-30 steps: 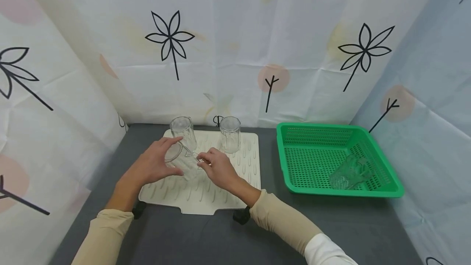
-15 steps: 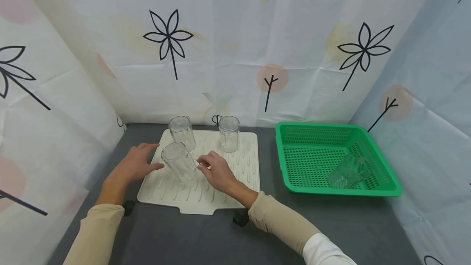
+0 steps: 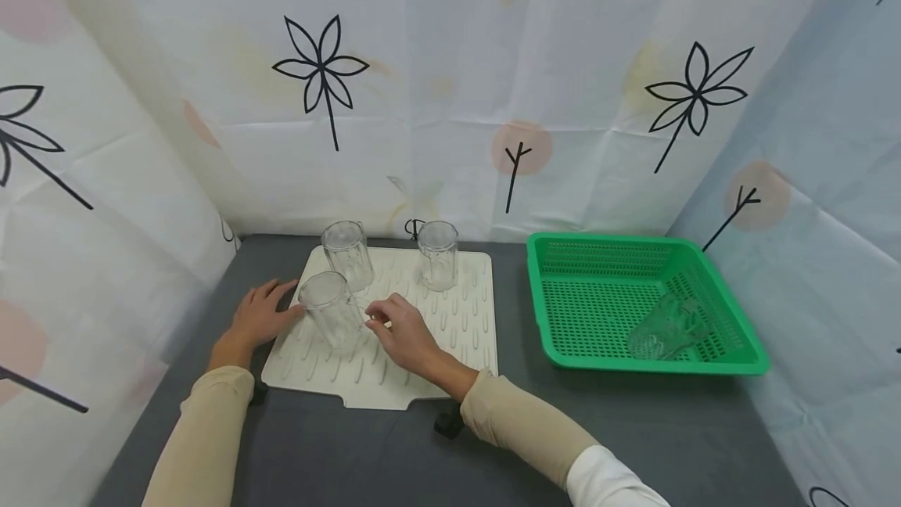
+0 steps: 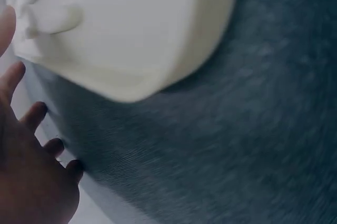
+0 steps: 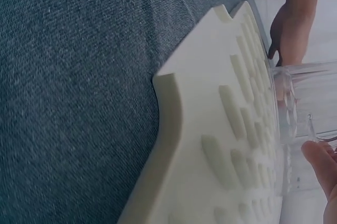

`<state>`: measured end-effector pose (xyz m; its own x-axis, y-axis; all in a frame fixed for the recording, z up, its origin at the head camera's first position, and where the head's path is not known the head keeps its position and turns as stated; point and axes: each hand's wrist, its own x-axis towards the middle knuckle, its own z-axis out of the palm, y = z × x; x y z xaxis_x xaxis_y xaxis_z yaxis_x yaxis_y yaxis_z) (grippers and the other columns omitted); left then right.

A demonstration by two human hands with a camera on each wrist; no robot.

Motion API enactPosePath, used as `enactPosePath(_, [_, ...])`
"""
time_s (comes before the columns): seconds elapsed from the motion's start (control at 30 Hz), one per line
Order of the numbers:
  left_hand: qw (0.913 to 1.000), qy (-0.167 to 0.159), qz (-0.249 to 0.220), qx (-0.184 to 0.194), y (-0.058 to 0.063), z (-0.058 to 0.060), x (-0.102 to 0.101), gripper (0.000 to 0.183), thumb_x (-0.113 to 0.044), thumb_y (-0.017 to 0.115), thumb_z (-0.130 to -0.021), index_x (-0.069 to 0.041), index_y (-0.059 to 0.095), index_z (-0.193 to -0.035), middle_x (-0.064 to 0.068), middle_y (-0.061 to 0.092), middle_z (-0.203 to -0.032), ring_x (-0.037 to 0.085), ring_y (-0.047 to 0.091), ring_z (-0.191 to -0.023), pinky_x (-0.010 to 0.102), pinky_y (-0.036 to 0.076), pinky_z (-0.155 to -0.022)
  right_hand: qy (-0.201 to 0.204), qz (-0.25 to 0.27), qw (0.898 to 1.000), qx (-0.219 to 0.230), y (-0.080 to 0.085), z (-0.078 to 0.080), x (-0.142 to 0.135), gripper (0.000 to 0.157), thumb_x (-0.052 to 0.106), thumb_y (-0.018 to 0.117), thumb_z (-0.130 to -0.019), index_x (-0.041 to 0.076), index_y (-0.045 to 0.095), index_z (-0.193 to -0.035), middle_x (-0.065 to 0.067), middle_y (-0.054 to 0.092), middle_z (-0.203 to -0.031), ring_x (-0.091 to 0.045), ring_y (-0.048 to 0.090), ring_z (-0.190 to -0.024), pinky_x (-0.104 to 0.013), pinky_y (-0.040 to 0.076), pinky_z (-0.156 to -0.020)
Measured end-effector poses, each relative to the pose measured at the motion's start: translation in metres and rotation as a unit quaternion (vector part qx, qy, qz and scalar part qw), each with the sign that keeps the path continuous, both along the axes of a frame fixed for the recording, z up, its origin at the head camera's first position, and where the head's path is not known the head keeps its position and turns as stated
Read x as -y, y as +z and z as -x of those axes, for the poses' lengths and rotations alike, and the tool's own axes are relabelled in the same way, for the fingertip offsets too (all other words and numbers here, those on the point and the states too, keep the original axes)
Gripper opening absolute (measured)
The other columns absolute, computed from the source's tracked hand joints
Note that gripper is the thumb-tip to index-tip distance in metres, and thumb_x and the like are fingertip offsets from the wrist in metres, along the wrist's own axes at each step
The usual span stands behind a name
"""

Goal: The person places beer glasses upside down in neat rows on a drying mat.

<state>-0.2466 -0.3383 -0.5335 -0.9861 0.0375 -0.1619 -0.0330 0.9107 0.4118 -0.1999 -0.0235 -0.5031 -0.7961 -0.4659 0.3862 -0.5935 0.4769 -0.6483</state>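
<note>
in the head view, the right hand [image 3: 403, 332] is pinching the handle [image 3: 360, 305] of the front glass mug [image 3: 334, 319], which is standing mouth up on the left part of the cream ridged mat [image 3: 401, 386]. the left hand [image 3: 262, 317] is holding nothing — its fingers are lying apart at the mat's left edge and its thumb is pointing toward the mug, though whether the two are touching i cannot tell. behind, the left rear mug [image 3: 349, 258] and the right rear mug [image 3: 439, 258] are standing upright on the mat, apart from each other. to the right, a green basket [image 3: 655, 366] is sitting on the dark grey table [image 3: 352, 452], and a fourth glass mug [image 3: 665, 331] is lying on its side inside. a patterned curtain [image 3: 422, 100] is hanging behind.

in the left wrist view, the left hand is showing with its fingers released, near a rounded corner of the mat.

in the right wrist view, the right hand is gripping the clear handle — the left hand is appearing beyond the front glass mug.
</note>
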Motion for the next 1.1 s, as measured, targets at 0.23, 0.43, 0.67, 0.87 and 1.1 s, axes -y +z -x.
enactPosePath(0.23, [0.9999,0.002,-0.013,0.003,-0.012,0.000,0.004,0.077,-0.054,0.054,-0.101,-0.023,0.021,-0.164,0.029,0.007,-0.167,0.064,-0.002,-0.150,0.081,0.001,-0.116,-0.004,0.005,0.999,-0.031,-0.007,-0.001,0.007,0.017,0.011,0.069,-0.098,0.003,0.071,-0.112,-0.006,0.062,-0.096,-0.015,0.065,-0.088,-0.020,0.059,-0.082])
enactPosePath(0.43, [0.9995,0.004,-0.021,0.021,-0.005,-0.003,-0.001,0.071,-0.042,0.054,-0.102,-0.020,0.025,-0.163,0.030,0.005,-0.167,0.064,-0.005,-0.150,0.078,-0.004,-0.118,0.001,0.004,1.000,-0.018,-0.009,-0.002,0.011,0.015,0.012,0.067,-0.099,0.005,0.070,-0.112,-0.006,0.061,-0.097,-0.013,0.064,-0.089,-0.014,0.057,-0.084])
enactPosePath(0.67, [0.9987,0.010,-0.026,0.043,0.002,-0.006,-0.004,0.070,-0.039,0.055,-0.103,-0.020,0.024,-0.163,0.030,0.002,-0.167,0.064,-0.008,-0.150,0.079,-0.005,-0.117,0.016,-0.042,0.999,-0.016,-0.007,-0.007,0.012,0.014,0.015,0.064,-0.101,0.007,0.069,-0.112,-0.005,0.061,-0.101,-0.011,0.063,-0.087,-0.010,0.053,-0.078])
enactPosePath(0.87, [0.9986,0.009,-0.021,0.047,0.005,-0.006,-0.004,0.074,-0.046,0.057,-0.102,-0.021,0.024,-0.163,0.030,0.003,-0.167,0.065,-0.007,-0.150,0.080,-0.003,-0.117,0.010,-0.061,0.998,-0.014,-0.004,-0.009,0.011,0.016,0.017,0.063,-0.102,0.008,0.070,-0.113,-0.003,0.062,-0.100,-0.008,0.060,-0.083,-0.009,0.048,-0.070])
enactPosePath(1.1, [0.9984,0.006,-0.015,0.053,0.012,-0.010,-0.007,0.074,-0.041,0.057,-0.102,-0.018,0.022,-0.163,0.031,0.003,-0.167,0.066,-0.006,-0.149,0.080,-0.001,-0.116,0.011,-0.107,0.994,0.023,0.003,-0.010,0.012,0.024,0.019,0.061,-0.103,0.007,0.066,-0.123,-0.005,0.064,-0.110,-0.008,0.060,-0.090,-0.012,0.050,-0.075])
